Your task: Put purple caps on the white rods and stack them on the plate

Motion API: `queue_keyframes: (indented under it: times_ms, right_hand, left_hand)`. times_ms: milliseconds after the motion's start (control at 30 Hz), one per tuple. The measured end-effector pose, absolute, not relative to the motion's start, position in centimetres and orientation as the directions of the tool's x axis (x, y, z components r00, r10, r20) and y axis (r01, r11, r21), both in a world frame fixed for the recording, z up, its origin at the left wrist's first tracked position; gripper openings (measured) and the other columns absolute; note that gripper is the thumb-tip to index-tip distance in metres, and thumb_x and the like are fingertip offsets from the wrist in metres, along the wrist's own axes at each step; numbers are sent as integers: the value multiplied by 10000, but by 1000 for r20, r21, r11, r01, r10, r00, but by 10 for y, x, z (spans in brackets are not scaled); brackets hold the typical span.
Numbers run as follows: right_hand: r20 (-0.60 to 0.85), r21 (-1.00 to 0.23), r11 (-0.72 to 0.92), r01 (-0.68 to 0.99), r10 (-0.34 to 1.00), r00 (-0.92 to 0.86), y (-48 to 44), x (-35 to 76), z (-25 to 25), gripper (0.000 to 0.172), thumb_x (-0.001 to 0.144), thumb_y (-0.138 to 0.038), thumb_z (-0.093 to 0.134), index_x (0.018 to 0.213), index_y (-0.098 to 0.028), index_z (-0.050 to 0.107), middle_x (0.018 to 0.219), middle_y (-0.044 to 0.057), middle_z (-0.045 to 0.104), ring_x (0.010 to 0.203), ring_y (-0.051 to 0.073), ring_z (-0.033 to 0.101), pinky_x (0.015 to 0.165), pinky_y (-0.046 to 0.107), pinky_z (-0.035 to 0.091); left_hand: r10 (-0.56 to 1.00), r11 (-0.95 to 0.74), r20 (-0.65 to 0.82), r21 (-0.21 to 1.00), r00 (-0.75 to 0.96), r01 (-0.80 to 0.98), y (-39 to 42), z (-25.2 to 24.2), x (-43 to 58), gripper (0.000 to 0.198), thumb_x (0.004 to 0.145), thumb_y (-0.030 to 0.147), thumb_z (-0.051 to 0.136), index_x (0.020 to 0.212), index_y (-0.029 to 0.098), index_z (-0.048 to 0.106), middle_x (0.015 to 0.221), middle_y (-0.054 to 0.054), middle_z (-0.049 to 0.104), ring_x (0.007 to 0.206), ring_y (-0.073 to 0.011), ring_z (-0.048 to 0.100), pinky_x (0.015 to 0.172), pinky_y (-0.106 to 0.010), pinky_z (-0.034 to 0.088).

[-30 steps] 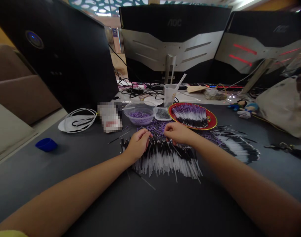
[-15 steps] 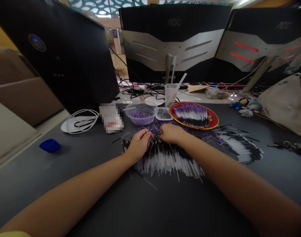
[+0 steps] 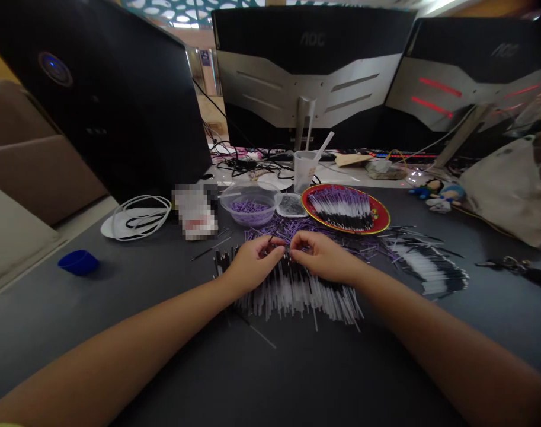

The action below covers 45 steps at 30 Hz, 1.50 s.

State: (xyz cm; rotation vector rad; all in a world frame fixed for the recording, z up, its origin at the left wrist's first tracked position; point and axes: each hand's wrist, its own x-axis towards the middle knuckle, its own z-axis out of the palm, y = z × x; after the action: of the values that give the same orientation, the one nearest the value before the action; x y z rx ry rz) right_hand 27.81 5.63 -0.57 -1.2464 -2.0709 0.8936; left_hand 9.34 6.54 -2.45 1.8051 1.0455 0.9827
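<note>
Glossy plastic sticks lie on a matt dark desk mat.

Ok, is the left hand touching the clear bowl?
Apart. The head view shows the left hand clearly short of the clear bowl, with loose purple pieces lying on the table in the gap between them.

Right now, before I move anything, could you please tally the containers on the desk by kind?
Red plate with gold rim: 1
Clear plastic bowl: 1
Small clear tray: 1
Clear plastic cup: 1
Blue cup: 1
Total: 5
</note>
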Motion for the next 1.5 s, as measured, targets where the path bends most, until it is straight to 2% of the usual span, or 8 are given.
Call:
queue_keyframes:
  times_ms: [100, 300, 533, 800, 1067, 1233, 1333, 1500]
  right_hand:
    - [200, -781, 390, 488, 896, -397, 51, 277, -19, 63, 831, -256, 505, 836, -195, 519, 695, -28, 520, 557, 96, 444, 499, 219, 338]
    - [256, -761, 407, 505, 904, -343, 48, 271, -23, 56, 847, -231, 495, 864, -192, 532, 777, -8, 577, 592, 102, 481, 540, 238, 361]
    - [206, -781, 352, 516, 925, -318, 42, 271, -19, 189, 833, -238, 518, 975, -193, 634, 864, 30, 662, 721, 142, 575, 643, 268, 422]
    - [-6, -880, 111, 462, 970, -244, 37, 269, -10, 149, 793, -279, 548, 823, -172, 647, 608, -22, 580, 396, 79, 469, 407, 223, 354]
    - [84, -936, 126, 330, 987, -138, 42, 276, -8, 128, 769, -302, 600, 804, -188, 553, 725, -14, 586, 405, 64, 514, 381, 206, 379]
    - [2, -960, 80, 269, 960, -279, 42, 274, -13, 107, 772, -275, 588, 838, -198, 551, 710, -11, 582, 445, 89, 549, 347, 196, 384]
    - [1, -968, 86, 238, 942, -336, 40, 271, -16, 120, 768, -267, 593, 853, -204, 536, 718, -24, 574, 432, 77, 534, 343, 186, 378]
    - [46, -956, 125, 265, 957, -288, 39, 272, -16, 163, 737, -280, 635, 779, -193, 503, 714, -40, 534, 430, 49, 483, 367, 177, 376]
  left_hand:
    - [895, -357, 203, 861, 398, 362, 62, -21, 96, 238, 801, 322, 549, 939, 152, 642, 779, -11, 635, 645, -118, 528, 581, -218, 398]
    - [906, -329, 163, 854, 391, 404, 64, -23, 95, 178, 808, 299, 541, 841, 150, 632, 764, -8, 629, 677, -123, 540, 623, -234, 413]
    - [888, -376, 184, 818, 422, 435, 61, -22, 91, 172, 825, 294, 523, 815, 150, 616, 682, 16, 585, 604, -102, 491, 566, -214, 378]
    - [849, -490, 303, 758, 432, 431, 53, -25, 92, 179, 843, 297, 507, 861, 165, 626, 716, 13, 606, 624, -106, 518, 580, -210, 394]
    - [862, -474, 232, 683, 450, 556, 58, -25, 88, 161, 827, 272, 508, 765, 156, 599, 601, 30, 551, 542, -96, 475, 516, -203, 347]
    - [856, -435, 196, 774, 478, 461, 59, -27, 90, 231, 856, 330, 476, 945, 167, 612, 668, 16, 589, 595, -114, 520, 556, -217, 389]
    - [854, -412, 200, 824, 480, 389, 57, -26, 91, 217, 850, 329, 484, 855, 154, 612, 688, 9, 593, 619, -114, 523, 573, -216, 399]
    - [850, -452, 222, 774, 479, 444, 53, -22, 91, 209, 853, 321, 477, 779, 160, 589, 663, 21, 576, 589, -106, 489, 547, -211, 372]
